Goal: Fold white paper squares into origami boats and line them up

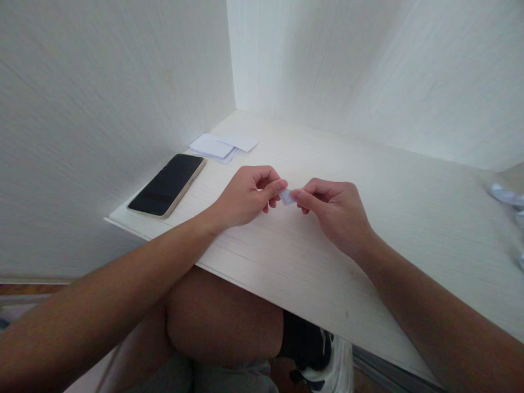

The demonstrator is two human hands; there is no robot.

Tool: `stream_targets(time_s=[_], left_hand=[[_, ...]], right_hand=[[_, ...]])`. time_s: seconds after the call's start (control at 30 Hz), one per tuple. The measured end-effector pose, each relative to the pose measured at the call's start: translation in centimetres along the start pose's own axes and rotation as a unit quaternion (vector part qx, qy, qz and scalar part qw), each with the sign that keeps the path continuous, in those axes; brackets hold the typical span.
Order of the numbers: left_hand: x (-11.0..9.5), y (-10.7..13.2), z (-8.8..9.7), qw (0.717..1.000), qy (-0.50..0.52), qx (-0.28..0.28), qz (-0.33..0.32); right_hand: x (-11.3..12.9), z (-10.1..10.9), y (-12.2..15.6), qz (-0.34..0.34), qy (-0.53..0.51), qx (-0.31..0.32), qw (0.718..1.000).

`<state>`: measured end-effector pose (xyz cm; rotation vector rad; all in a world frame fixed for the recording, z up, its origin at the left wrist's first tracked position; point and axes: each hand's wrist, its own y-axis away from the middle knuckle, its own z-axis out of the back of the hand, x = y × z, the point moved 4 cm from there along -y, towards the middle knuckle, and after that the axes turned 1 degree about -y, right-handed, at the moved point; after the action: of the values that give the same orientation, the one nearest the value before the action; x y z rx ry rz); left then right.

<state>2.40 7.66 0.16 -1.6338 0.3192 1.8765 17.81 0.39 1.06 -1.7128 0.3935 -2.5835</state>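
Note:
A small folded piece of white paper [287,197] is held between my two hands, a little above the white tabletop. My left hand [256,194] pinches its left side between thumb and fingers. On the right side, the thumb and fingertips of my right hand [329,204] close on the same paper. Both sets of fingertips cover part of it, so its full shape is hidden.
A dark-screened phone [167,184] lies at the table's left edge. Behind it rests a small stack of white paper sheets [213,146]. Blurred whitish pieces [505,195] sit at the far right. White panels rise at the left and back.

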Motion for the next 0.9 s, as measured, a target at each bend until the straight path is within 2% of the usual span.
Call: stream_targets(time_s=[0.2, 0.37, 0.5, 0.67, 0.77, 0.9], left_hand=[[0.1, 0.0, 0.0, 0.998, -0.063, -0.021, 0.018], [0.5, 0.3, -0.9, 0.999, 0.034, 0.022, 0.026], [0.9, 0.5, -1.2, 0.995, 0.098, 0.006, 0.034], [1.1, 0.6, -1.1, 0.992, 0.119, 0.001, 0.036], [1.0, 0.5, -0.9, 0.987, 0.159, 0.026, 0.012], [1.1, 0.3, -0.6, 0.971, 0.224, 0.075, 0.022]], right_hand=[[-0.5, -0.3, -0.2, -0.037, 0.013, 0.048, 0.998], [-0.4, 0.1, -0.3, -0.021, -0.001, 0.011, 1.0], [-0.6, 0.0, -0.1, -0.038, -0.036, -0.004, 0.999], [-1.1, -0.4, 0.0, -0.052, -0.055, -0.006, 0.997], [-1.6, -0.5, -0.2, -0.084, -0.137, -0.004, 0.987], [-2.0, -0.9, -0.4, -0.141, -0.284, 0.042, 0.948]])
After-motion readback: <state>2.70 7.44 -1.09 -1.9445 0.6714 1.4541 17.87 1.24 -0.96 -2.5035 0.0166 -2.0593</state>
